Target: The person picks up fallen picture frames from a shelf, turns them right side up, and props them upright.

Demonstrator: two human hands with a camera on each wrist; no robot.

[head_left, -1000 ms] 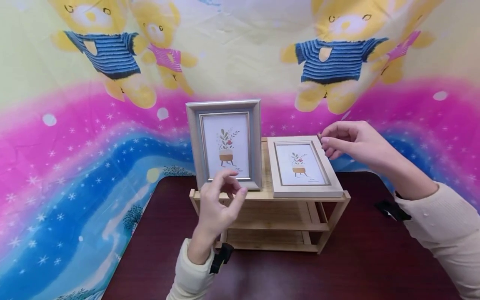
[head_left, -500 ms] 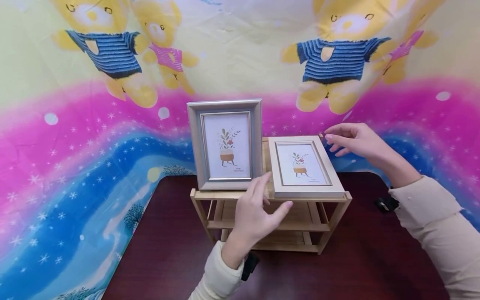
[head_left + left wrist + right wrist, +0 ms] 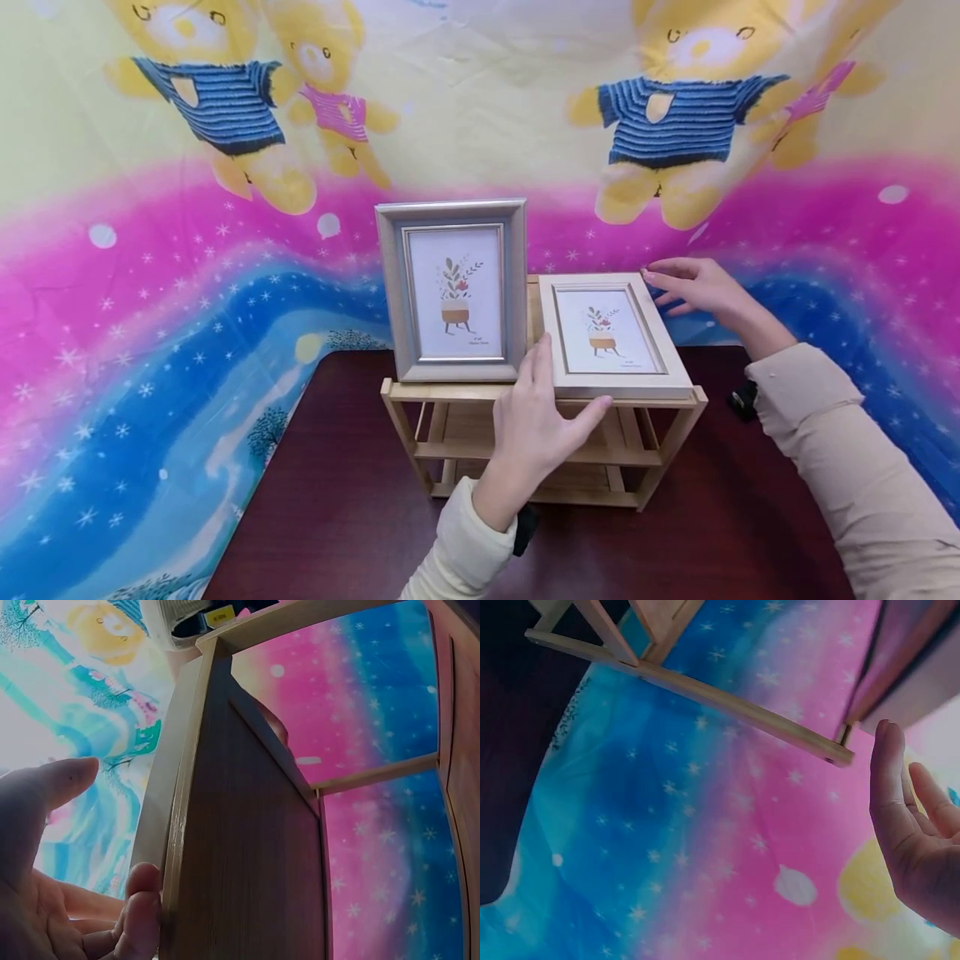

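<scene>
A cream picture frame (image 3: 622, 387) with a potted-plant print lies flat on the right half of a wooden rack's top. My left hand (image 3: 532, 425) is at its near left corner, fingers extended along the left edge and thumb spread to the right in front. In the left wrist view, those fingertips (image 3: 142, 900) are right at the rack's edge. My right hand (image 3: 697, 287) is by the frame's far right corner, fingers lightly bent. The right wrist view shows its index fingertip (image 3: 885, 731) close against the frame's edge (image 3: 922, 690). Neither hand curls round anything.
A larger silver-grey picture frame (image 3: 388, 292) stands upright on the rack's left half, close to my left fingers. The open wooden rack (image 3: 450, 452) has lower shelves and stands on a dark red table (image 3: 315, 517). A cloth backdrop (image 3: 465, 125) with printed bears hangs behind.
My left hand has moved right, from in front of the grey frame to the cream frame's near left corner, and its fingers have straightened. My right hand has shifted slightly left and down.
</scene>
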